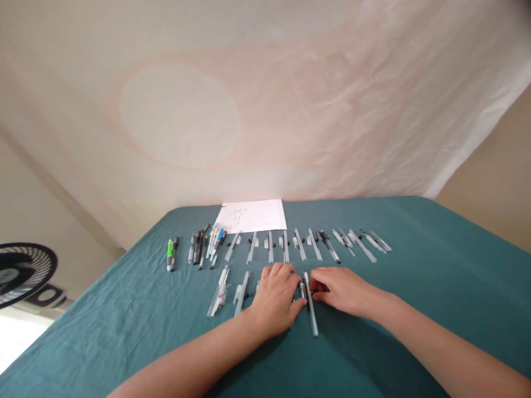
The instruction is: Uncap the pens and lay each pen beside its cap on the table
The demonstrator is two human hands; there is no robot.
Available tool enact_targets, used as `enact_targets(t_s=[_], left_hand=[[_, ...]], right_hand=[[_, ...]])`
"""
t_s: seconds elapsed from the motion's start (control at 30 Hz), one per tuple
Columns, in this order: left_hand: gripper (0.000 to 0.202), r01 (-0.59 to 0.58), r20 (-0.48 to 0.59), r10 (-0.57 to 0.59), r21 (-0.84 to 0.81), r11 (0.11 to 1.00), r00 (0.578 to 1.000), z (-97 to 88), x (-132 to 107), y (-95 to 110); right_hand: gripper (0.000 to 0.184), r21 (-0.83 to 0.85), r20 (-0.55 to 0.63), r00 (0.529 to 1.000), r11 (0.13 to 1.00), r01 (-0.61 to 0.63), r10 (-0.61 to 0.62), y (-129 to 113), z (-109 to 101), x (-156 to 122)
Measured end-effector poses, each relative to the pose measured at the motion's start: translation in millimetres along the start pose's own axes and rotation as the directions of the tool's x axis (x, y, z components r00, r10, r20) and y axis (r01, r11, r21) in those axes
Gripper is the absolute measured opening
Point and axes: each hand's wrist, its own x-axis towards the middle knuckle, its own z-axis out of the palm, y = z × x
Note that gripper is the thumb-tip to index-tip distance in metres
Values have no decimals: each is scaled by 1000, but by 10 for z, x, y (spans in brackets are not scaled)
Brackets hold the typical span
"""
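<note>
Near the front middle of the table, a pale translucent pen barrel [311, 309] lies between my hands, pointing toward me. My left hand [276, 296] rests palm down to its left, thumb and forefinger closed about a clear and black pen part [302, 289]. My left fingers cover other pieces beneath. To the right of the barrel, my right hand [340, 287] is curled, its fingertips pinched together beside it. What those fingertips hold is too small and hidden to name. Left of my left hand lie another pen barrel [242, 294] and a clear cap [238, 294].
A row of disassembled pens [285, 247] stretches across the green tablecloth [136, 326]. Bunched pens [198, 249] and a green pen [170, 254] lie left. White pen parts [218, 293] sit nearer me. Behind are a paper sheet [257, 214] and a fan [25, 273].
</note>
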Motion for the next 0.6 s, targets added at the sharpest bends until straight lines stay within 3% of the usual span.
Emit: enact_targets(t_s=[0.1,0.2,0.27,0.37,0.47,0.6], left_hand=[[29,7,-54,-9,-34,999,999,-62,3,-37],[18,47,-146,-53,-50,998,988,-218,43,-176],[17,96,-211,-102,-42,995,972,-372,82,-363],[22,214,-310,-206,-10,977,928,-636,107,-809],[25,457,-411,-395,61,887,822,-850,35,-1396],[27,792,-420,-684,168,588,596,-933,-227,-2124]], right_hand=[[9,-19,14,999,999,-32,32,71,1,-8],[14,-41,-19,997,996,-74,73,121,8,3],[14,-27,-61,992,994,-109,108,141,25,23],[16,10,-135,981,990,-142,142,174,74,58],[17,37,-186,969,987,-158,162,217,133,86],[18,61,-215,961,985,-162,172,249,191,111]])
